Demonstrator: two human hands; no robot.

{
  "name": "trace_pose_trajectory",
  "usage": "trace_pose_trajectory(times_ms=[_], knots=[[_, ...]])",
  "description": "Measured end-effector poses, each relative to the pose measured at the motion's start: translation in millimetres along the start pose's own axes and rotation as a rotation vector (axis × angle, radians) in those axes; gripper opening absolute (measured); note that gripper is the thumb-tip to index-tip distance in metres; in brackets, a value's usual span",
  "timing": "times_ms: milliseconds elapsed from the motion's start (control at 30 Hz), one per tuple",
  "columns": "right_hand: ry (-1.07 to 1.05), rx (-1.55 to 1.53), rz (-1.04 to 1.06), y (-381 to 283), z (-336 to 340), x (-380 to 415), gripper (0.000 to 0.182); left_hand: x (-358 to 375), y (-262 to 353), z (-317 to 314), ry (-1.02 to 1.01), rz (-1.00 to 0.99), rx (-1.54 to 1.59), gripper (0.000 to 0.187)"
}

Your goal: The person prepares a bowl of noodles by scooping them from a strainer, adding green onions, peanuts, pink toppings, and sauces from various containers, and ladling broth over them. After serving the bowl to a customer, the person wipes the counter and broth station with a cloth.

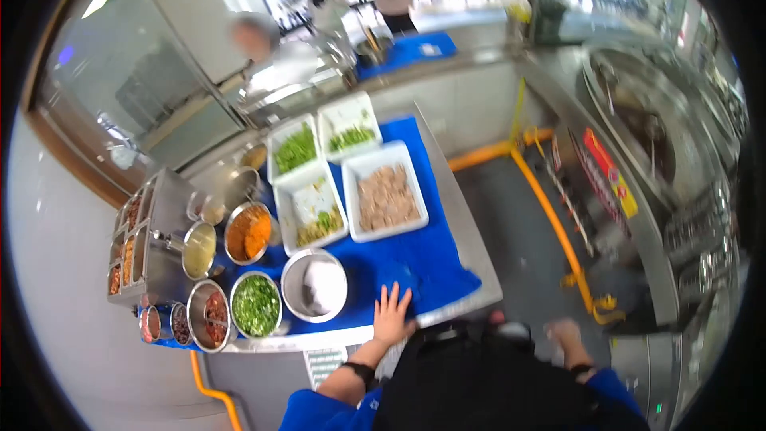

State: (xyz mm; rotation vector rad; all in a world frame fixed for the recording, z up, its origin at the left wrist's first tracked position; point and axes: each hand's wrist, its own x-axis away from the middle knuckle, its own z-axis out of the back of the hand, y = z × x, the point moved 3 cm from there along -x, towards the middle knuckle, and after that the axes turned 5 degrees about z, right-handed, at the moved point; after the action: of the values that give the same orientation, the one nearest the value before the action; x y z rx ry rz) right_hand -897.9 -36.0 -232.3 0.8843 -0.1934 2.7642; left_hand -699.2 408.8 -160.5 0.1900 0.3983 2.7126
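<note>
My left hand [392,316] lies flat with fingers spread on the front edge of a blue cloth [399,259] covering the table. Nothing is in it. Just left of it stands a steel pot [314,286] with something white inside. Beyond are a white tub of pale meat pieces [388,198] and a white tub [310,206] with some chopped greens. A bowl of chopped green onion [256,305] sits farther left. My right hand [565,335] hangs over the floor at my side, away from the table; its fingers are smeared by motion.
Left are bowls of orange shreds [249,233], yellow liquid [199,250] and red pieces [216,318], beside a steel rack of ingredients [132,235]. Right are a large wok [630,120] and an orange floor pipe [550,215]. Across the counter stands a person [279,64]; two more are behind.
</note>
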Motion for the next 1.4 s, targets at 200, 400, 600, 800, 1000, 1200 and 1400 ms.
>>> trace_pose_trajectory(times_ms=[200,400,600,800,1000,1200,1400], knots=[[-0.104,0.021,-0.026,36,-63,-30,0.024,5,-2,6,0.268,0.037,0.277,0.052],[-0.233,0.127,-0.023,32,-64,-25,0.024,3,-25,-24,0.078,0.543,0.692,0.055],[-0.141,0.093,0.035,32,-70,-22,0.019,-8,-22,-21,0.144,0.512,0.616,0.052],[-0.17,0.142,0.107,41,-79,-29,0.018,-17,-31,-30,0.265,0.595,0.801,0.035],[-0.053,0.08,0.018,29,-43,-5,0.03,-32,-29,3,0.375,0.587,1.084,0.022],[0.02,0.056,0.044,11,-8,10,0.032,-34,-18,38,0.411,0.506,1.322,0.026],[0.122,0.033,0.101,40,-75,-5,0.026,4,-55,-32,0.303,0.802,1.215,0.042]])
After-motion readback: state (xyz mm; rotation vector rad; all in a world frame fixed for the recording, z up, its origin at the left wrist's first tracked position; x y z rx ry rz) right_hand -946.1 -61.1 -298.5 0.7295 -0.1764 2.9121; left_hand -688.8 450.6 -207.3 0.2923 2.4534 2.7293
